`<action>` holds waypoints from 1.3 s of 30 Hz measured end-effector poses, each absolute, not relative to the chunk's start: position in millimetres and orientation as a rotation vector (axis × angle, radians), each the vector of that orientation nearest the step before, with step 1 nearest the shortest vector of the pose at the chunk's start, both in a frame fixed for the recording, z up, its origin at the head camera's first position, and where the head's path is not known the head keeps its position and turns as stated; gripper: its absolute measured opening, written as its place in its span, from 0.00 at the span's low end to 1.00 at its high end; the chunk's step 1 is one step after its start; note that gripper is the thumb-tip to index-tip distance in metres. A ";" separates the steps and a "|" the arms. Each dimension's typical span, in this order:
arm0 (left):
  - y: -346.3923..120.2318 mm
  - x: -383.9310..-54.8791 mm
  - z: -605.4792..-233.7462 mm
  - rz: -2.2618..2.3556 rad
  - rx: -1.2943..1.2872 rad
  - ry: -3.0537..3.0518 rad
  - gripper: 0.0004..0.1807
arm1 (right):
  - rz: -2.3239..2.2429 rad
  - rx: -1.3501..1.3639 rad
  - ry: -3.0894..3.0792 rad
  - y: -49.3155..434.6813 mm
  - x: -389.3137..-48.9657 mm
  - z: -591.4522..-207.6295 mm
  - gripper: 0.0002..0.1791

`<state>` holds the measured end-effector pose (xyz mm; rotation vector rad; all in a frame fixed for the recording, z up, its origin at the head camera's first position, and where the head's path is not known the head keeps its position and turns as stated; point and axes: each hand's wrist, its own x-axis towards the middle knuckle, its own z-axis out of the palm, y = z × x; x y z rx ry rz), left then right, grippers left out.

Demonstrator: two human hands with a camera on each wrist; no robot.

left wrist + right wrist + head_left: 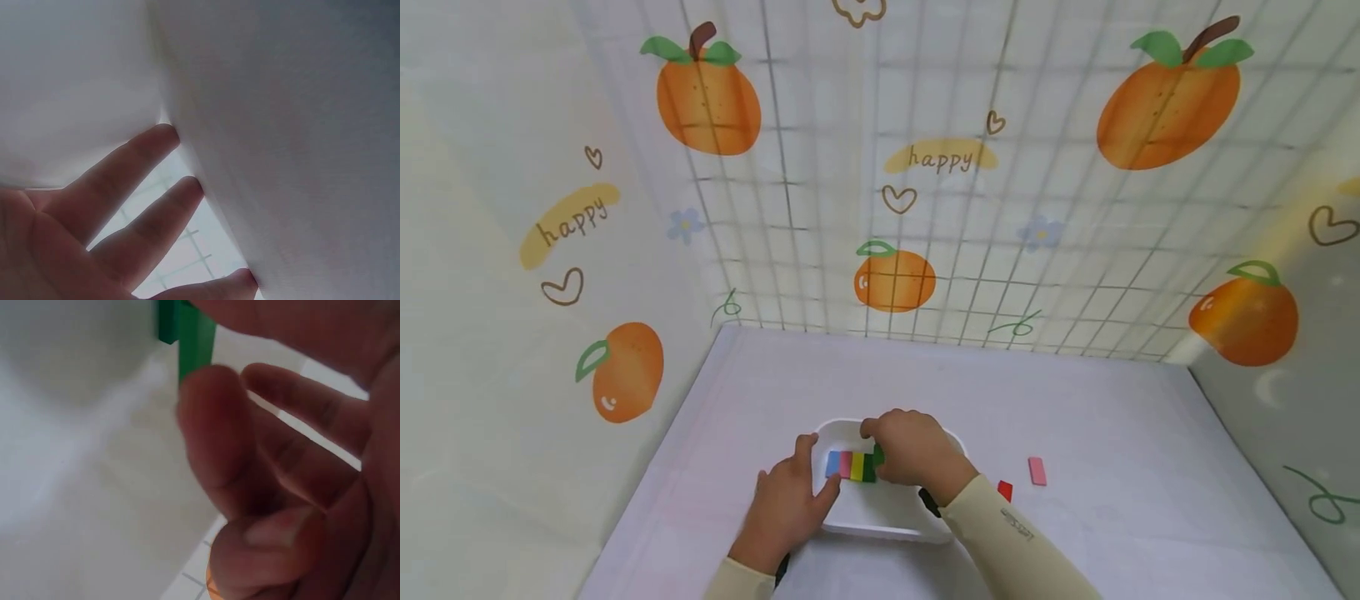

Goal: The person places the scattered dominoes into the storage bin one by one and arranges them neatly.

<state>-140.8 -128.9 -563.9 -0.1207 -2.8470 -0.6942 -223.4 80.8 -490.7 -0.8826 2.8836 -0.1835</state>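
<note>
A white tray [887, 532] sits on the table with a row of small coloured blocks inside: blue [833, 464], pink [846, 465], yellow [857, 467] and dark green [869, 468]. At the row's right end, my right hand [917, 450] pinches a green block [197, 347] between thumb and fingers, mostly hidden by the hand in the head view. My left hand [786, 504] holds the tray's left side, its thumb reaching over the rim. In the left wrist view, three spread fingers [150, 231] meet the table surface outside the tray.
Right of the tray lie a pink block [1037, 471] and a red block [1004, 491], the red one partly behind the right sleeve [1000, 533]. Pale curtains [820, 200] printed with oranges stand around the white table [1112, 433].
</note>
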 end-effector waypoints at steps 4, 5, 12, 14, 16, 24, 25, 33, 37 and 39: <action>-128.8 -140.4 -563.9 -0.699 -0.128 -2.837 0.35 | -0.102 -0.885 2.885 79.2 -223.9 -494.7 0.28; -128.7 -140.4 -563.9 -0.704 -0.128 -2.837 0.35 | -0.084 -0.887 2.885 79.0 -223.9 -495.5 0.28; -129.0 -143.2 -563.7 -0.713 -0.117 -2.841 0.36 | -0.056 -0.843 2.883 78.3 -222.3 -493.0 0.25; -129.4 -143.9 -563.9 -0.713 -0.120 -2.840 0.36 | -0.060 -0.830 2.878 79.1 -222.7 -493.5 0.24; -129.6 -143.8 -563.8 -0.715 -0.125 -2.839 0.36 | -0.068 -0.820 2.873 80.0 -223.1 -494.9 0.24; -129.0 -140.8 -563.0 -0.718 -0.131 -2.819 0.35 | -0.128 -0.838 2.868 82.2 -224.4 -500.4 0.27; -129.0 -140.4 -562.5 -0.721 -0.132 -2.815 0.35 | -0.125 -0.841 2.867 82.1 -224.7 -501.2 0.28; -128.6 -140.7 -561.9 -0.716 -0.135 -2.812 0.35 | -0.142 -0.851 2.857 81.8 -226.1 -504.4 0.30; -128.5 -140.5 -562.4 -0.707 -0.130 -2.812 0.35 | -0.168 -0.857 2.852 81.8 -225.7 -504.6 0.30; -128.3 -140.1 -562.3 -0.707 -0.129 -2.813 0.35 | -0.175 -0.855 2.850 82.1 -225.6 -504.6 0.30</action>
